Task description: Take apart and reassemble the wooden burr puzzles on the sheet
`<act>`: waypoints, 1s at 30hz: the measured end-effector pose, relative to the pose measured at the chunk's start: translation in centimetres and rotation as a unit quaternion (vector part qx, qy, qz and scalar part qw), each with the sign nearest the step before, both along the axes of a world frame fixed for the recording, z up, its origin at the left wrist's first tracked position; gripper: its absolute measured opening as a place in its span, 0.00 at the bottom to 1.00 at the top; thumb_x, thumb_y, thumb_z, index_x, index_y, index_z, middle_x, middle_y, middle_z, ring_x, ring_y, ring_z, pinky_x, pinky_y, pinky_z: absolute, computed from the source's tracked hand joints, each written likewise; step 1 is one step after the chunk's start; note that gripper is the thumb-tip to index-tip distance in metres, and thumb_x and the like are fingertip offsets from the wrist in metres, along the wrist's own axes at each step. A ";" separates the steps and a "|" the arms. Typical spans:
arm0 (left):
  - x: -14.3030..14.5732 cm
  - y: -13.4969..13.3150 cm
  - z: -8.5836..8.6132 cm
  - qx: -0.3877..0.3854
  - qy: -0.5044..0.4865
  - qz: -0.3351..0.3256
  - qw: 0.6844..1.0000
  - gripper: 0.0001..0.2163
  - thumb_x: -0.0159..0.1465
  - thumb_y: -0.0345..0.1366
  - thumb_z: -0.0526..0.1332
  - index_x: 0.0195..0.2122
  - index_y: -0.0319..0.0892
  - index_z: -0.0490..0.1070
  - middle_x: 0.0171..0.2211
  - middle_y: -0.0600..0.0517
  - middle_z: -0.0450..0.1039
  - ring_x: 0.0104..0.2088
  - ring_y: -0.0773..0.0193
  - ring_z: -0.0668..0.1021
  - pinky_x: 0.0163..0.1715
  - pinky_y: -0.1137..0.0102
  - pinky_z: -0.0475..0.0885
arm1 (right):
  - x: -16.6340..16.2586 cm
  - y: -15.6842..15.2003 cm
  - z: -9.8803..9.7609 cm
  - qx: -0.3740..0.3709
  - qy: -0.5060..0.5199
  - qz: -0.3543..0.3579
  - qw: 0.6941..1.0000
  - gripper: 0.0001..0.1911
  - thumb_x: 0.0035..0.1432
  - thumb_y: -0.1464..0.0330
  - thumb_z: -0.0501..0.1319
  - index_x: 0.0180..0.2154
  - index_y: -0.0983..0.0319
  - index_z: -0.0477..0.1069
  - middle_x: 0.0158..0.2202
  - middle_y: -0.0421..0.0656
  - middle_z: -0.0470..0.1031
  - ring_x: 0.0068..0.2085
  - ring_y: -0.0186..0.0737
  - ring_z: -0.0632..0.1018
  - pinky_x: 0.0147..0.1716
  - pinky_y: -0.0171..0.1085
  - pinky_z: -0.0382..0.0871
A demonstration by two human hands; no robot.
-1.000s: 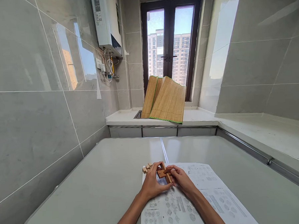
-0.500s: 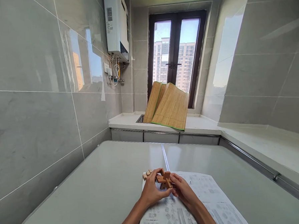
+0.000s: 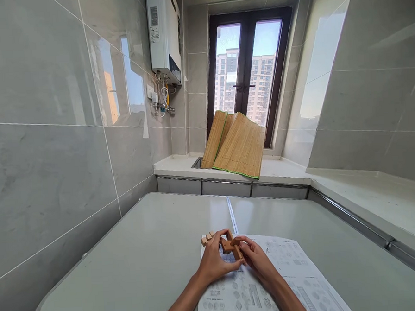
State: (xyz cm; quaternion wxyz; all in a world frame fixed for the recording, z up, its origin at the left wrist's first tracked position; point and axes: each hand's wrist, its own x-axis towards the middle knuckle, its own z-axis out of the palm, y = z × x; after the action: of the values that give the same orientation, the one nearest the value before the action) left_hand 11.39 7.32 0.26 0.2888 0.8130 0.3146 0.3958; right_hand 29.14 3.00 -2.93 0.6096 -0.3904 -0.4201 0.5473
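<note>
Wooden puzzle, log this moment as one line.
left hand + right hand: grip wooden puzzle | over instruction sheet | loose pieces beside

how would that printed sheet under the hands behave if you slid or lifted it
The printed instruction sheet lies thin and flat on the smooth table, so it would probably slide easily. Lifted by one edge, it would likely droop. Both forearms lie over it, which probably pins it for now.

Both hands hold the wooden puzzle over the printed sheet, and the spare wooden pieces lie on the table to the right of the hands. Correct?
Not quite. In the head view the spare pieces lie left of the hands, by the sheet's far left corner. The left hand and right hand do hold the puzzle over the sheet.
</note>
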 end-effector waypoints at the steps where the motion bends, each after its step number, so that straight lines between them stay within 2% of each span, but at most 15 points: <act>1: 0.0 0.0 -0.1 0.005 0.000 0.000 1.000 0.38 0.46 0.41 0.76 0.59 0.50 0.67 0.52 0.49 0.74 0.48 0.52 0.75 0.51 0.59 0.71 | 0.0 0.0 0.0 -0.002 0.000 0.005 1.000 0.24 0.53 0.48 0.70 0.44 0.58 0.76 0.30 0.40 0.77 0.24 0.32 0.67 0.25 0.33 0.60; 4: 0.1 -0.1 -0.1 0.020 -0.003 0.001 1.000 0.38 0.46 0.40 0.76 0.59 0.50 0.66 0.51 0.49 0.73 0.46 0.53 0.76 0.48 0.60 0.73 | 0.1 0.0 0.0 -0.009 -0.003 0.011 1.000 0.23 0.54 0.48 0.69 0.44 0.57 0.76 0.34 0.42 0.79 0.27 0.35 0.71 0.26 0.34 0.62; 7: 0.2 -0.1 -0.1 0.034 0.000 -0.003 0.999 0.38 0.46 0.41 0.75 0.60 0.49 0.65 0.51 0.48 0.73 0.46 0.53 0.76 0.47 0.60 0.74 | 0.3 0.1 -0.3 -0.007 -0.023 -0.009 1.000 0.24 0.53 0.48 0.69 0.44 0.56 0.76 0.41 0.44 0.80 0.38 0.44 0.78 0.31 0.36 0.67; 10: 0.2 0.0 0.0 0.039 0.000 0.000 0.999 0.38 0.47 0.41 0.75 0.59 0.49 0.64 0.52 0.48 0.72 0.46 0.53 0.77 0.47 0.59 0.74 | 0.5 0.5 -0.6 0.000 -0.044 -0.046 0.998 0.25 0.53 0.46 0.68 0.45 0.56 0.77 0.47 0.47 0.80 0.48 0.52 0.78 0.39 0.41 0.71; 14: 0.1 0.3 -0.2 0.037 -0.006 0.017 0.999 0.37 0.47 0.41 0.74 0.59 0.48 0.64 0.52 0.48 0.72 0.41 0.56 0.79 0.45 0.59 0.75 | 0.5 0.8 -0.5 0.017 -0.052 -0.094 0.994 0.26 0.55 0.44 0.65 0.46 0.56 0.77 0.48 0.47 0.80 0.51 0.53 0.78 0.51 0.49 0.71; 17: 0.1 0.4 -0.3 0.030 -0.005 0.015 0.999 0.37 0.48 0.40 0.74 0.59 0.48 0.64 0.52 0.48 0.71 0.37 0.59 0.78 0.42 0.61 0.76 | 0.4 0.6 -0.1 0.042 -0.076 -0.095 0.992 0.26 0.55 0.46 0.67 0.47 0.56 0.78 0.48 0.47 0.81 0.51 0.54 0.78 0.56 0.52 0.68; 21: 0.2 0.2 -0.2 0.029 -0.003 0.008 1.000 0.37 0.48 0.39 0.74 0.59 0.48 0.64 0.51 0.48 0.71 0.35 0.61 0.77 0.40 0.63 0.77 | 0.2 0.1 0.5 0.067 -0.119 -0.092 0.986 0.21 0.54 0.50 0.70 0.43 0.57 0.79 0.45 0.47 0.81 0.51 0.54 0.77 0.55 0.50 0.69; 25: 0.2 0.0 0.2 0.027 0.006 0.005 1.000 0.37 0.48 0.41 0.74 0.59 0.49 0.64 0.51 0.48 0.72 0.36 0.60 0.77 0.41 0.61 0.77 | 0.2 -0.2 0.9 0.081 -0.116 -0.088 0.986 0.19 0.54 0.52 0.71 0.40 0.57 0.79 0.44 0.46 0.81 0.49 0.52 0.78 0.52 0.48 0.70; 30: 0.1 0.1 0.3 -0.005 0.023 -0.013 1.000 0.33 0.50 0.44 0.73 0.57 0.48 0.67 0.49 0.48 0.75 0.38 0.57 0.78 0.42 0.61 0.76 | 0.3 -0.3 1.0 0.088 -0.121 -0.095 0.984 0.19 0.55 0.52 0.70 0.40 0.59 0.78 0.41 0.46 0.81 0.42 0.50 0.79 0.44 0.45 0.72</act>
State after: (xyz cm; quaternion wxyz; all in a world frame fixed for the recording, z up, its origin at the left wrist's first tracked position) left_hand 11.47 7.45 0.59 0.2910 0.8242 0.3126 0.3719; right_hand 29.39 2.67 -1.96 0.6356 -0.4362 -0.4984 0.3967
